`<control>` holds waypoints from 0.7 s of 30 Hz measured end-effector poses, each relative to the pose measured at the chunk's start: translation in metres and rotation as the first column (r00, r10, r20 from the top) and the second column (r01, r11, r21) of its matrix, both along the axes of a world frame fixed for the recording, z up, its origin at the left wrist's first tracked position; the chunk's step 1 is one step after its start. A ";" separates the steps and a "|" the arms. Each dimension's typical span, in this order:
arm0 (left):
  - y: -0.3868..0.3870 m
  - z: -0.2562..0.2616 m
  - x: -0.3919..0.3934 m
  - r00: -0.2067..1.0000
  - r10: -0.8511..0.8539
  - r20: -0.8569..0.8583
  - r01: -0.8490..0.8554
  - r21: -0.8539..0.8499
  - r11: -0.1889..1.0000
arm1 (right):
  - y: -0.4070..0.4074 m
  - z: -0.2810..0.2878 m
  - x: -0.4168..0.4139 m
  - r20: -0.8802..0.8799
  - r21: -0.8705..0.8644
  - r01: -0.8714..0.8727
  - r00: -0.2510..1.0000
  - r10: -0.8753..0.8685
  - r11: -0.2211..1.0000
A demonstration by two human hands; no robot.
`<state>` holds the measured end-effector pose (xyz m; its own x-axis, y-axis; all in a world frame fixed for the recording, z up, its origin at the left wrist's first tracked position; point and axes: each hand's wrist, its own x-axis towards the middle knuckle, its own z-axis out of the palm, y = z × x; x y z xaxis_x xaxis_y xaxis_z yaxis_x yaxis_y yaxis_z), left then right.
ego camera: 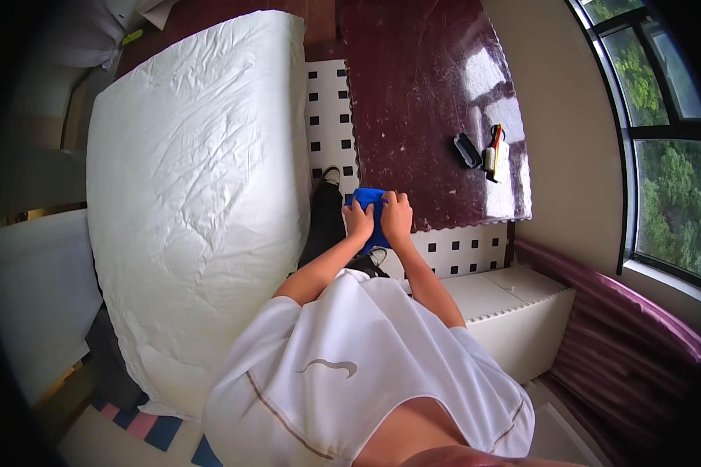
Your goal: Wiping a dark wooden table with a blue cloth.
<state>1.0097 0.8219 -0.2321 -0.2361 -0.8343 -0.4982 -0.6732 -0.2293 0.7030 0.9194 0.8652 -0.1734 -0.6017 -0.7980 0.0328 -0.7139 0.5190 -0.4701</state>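
Observation:
A bright blue cloth [369,196] is bunched between my two hands in front of my body. My left hand [359,222] grips its left side, with the thumb on top. On the other side, my right hand [396,217] has its fingers curled over the cloth's right part. A fold of the cloth hangs below, between my wrists. Both hands are close to the near left corner of a glossy dark red table [409,117] with a scalloped edge.
A thick white-covered mattress [204,175] lies to the left. On the table are an open black case [467,150] and a white item with an orange strip [495,154]. At right stand a white cabinet [520,327], a purple curtain [613,362] and a window [672,198]. Checkered flooring [327,105] runs between.

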 end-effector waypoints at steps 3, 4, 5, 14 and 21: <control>-0.020 0.001 -0.034 0.993 0.085 0.084 -0.068 -0.192 0.979 | -0.025 -0.002 -0.017 0.097 0.072 0.067 0.993 -0.074 0.995; -0.030 0.001 -0.045 0.987 0.125 0.099 -0.098 -0.241 0.966 | -0.037 -0.003 -0.020 0.099 0.034 0.089 0.991 -0.092 0.995; -0.036 -0.001 -0.052 0.982 0.142 0.127 -0.109 -0.235 0.966 | -0.048 -0.002 -0.023 0.097 0.043 0.106 0.989 -0.110 0.993; -0.121 0.000 -0.089 0.973 0.110 0.204 -0.100 -0.060 0.993 | -0.131 0.000 -0.049 0.152 0.134 0.273 0.944 -0.292 0.952; -0.150 0.009 -0.102 0.958 0.127 0.257 -0.098 -0.123 0.988 | -0.153 0.000 -0.058 0.144 0.023 0.298 0.944 -0.298 0.954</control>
<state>0.9081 0.6717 -0.2234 -0.0103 -0.9001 -0.4355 -0.8117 -0.2468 0.5293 0.8618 0.7121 -0.1735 -0.8102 -0.5817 -0.0722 -0.4516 0.6980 -0.5557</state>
